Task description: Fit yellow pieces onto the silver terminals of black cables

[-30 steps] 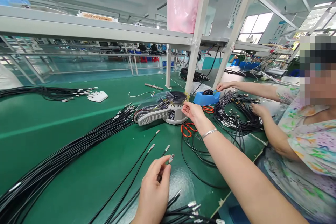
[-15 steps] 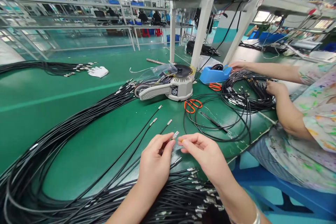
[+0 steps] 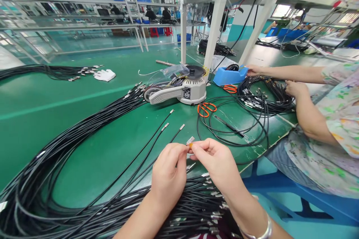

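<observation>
In the head view, my left hand pinches a black cable just behind its silver USB connector. My right hand has a small piece of amber tape between thumb and finger, touching the connector's base. The fingertips of both hands meet there and partly cover the tape. Beyond my left hand lie a few single cable ends with metal plugs. Under my forearms spreads a thick pile of black cables, its plugs pointing right.
A grey round tape dispenser stands ahead, with orange-handled scissors in front. A co-worker's hand is at a cable coil on the right, near a blue tape holder. A white glove lies far left.
My right hand has moved left to meet my left hand, bringing the amber tape against the connector. The view has shifted slightly.
</observation>
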`<state>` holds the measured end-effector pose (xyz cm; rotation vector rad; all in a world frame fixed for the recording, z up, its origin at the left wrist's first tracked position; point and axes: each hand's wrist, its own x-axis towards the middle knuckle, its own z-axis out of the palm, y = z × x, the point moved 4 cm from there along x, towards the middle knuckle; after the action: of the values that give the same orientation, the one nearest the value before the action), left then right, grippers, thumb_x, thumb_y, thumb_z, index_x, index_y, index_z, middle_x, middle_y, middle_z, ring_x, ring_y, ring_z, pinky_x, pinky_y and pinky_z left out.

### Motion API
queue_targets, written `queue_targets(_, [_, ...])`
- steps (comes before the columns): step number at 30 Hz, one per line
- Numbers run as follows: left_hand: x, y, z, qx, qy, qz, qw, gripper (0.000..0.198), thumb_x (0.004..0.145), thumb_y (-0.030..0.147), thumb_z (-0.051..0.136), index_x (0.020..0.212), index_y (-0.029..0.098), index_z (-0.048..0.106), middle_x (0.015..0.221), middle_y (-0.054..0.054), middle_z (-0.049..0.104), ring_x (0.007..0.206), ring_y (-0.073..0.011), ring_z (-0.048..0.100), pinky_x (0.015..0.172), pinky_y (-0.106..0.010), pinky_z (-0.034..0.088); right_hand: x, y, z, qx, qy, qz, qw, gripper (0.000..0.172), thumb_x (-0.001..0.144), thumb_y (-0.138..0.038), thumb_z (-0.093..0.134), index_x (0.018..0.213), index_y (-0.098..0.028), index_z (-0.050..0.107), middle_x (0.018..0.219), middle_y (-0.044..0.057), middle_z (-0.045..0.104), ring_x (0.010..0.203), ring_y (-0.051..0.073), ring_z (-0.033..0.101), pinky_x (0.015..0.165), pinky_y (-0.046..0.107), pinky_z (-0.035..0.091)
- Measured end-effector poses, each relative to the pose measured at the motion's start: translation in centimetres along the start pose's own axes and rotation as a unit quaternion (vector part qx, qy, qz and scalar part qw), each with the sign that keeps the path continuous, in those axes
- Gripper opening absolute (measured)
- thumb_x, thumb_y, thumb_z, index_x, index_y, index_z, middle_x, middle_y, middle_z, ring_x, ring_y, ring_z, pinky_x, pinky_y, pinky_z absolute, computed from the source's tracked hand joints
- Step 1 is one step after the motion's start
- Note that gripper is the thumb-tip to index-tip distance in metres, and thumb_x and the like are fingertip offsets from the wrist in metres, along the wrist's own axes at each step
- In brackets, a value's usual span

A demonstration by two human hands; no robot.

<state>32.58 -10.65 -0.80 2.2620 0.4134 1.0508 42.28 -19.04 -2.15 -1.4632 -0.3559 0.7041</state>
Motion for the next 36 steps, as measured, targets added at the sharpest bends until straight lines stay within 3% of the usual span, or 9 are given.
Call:
queue_targets(4, [0.0, 0.3, -0.2, 0.010, 0.009, 0.039, 0.999, 0.020, 0.085, 0.005, 0.049, 0.089, 0.020, 0.060, 0.080, 0.000, 0.064, 0.073, -0.0101, 0.061, 0.069, -0.021, 0.048, -0.1, -0.2, 0.3, -0.003, 0.002, -0.010, 1.000, 0.023, 0.069, -0.037, 0.070, 0.067, -0.016, 0.063, 0.078, 0.007, 0.071, 0.071, 0.019, 0.065, 0.073, 0.034, 0.053])
queue_targets(22, [0.1, 0.3, -0.3, 0.012, 0.034, 0.062, 0.997, 0.022, 0.084, 0.005, 0.053, 0.100, 0.019, 0.062, 0.084, -0.001, 0.066, 0.076, -0.0099, 0.062, 0.071, -0.021, 0.050, 0.0, -0.9, 0.4, -0.041, -0.007, -0.021, 0.999, 0.022, 0.072, -0.036, 0.068, 0.069, -0.014, 0.064, 0.072, 0.006, 0.070, 0.069, 0.019, 0.064, 0.070, 0.032, 0.052])
queue_targets(27, [0.2, -0.3, -0.3, 0.039, 0.030, -0.003, 0.999, 0.015, 0.084, 0.013, 0.057, 0.097, 0.016, 0.063, 0.087, -0.003, 0.070, 0.073, -0.0109, 0.064, 0.070, -0.021, 0.051, 0.1, -0.1, 0.3, -0.023, -0.025, -0.021, 0.999, 0.024, 0.073, -0.038, 0.068, 0.077, -0.014, 0.065, 0.075, 0.006, 0.069, 0.071, 0.019, 0.065, 0.070, 0.032, 0.052])
queue_targets(36, [0.4, -1.4, 0.0, 0.006, -0.060, -0.156, 0.986, 0.017, 0.088, 0.026, 0.050, 0.085, 0.018, 0.064, 0.079, -0.002, 0.065, 0.059, -0.0104, 0.062, 0.054, -0.021, 0.049, 0.5, 1.0, 0.1, -0.023, -0.012, -0.025, 0.999, 0.024, 0.072, -0.037, 0.067, 0.078, -0.014, 0.066, 0.075, 0.006, 0.070, 0.070, 0.018, 0.064, 0.069, 0.032, 0.052])
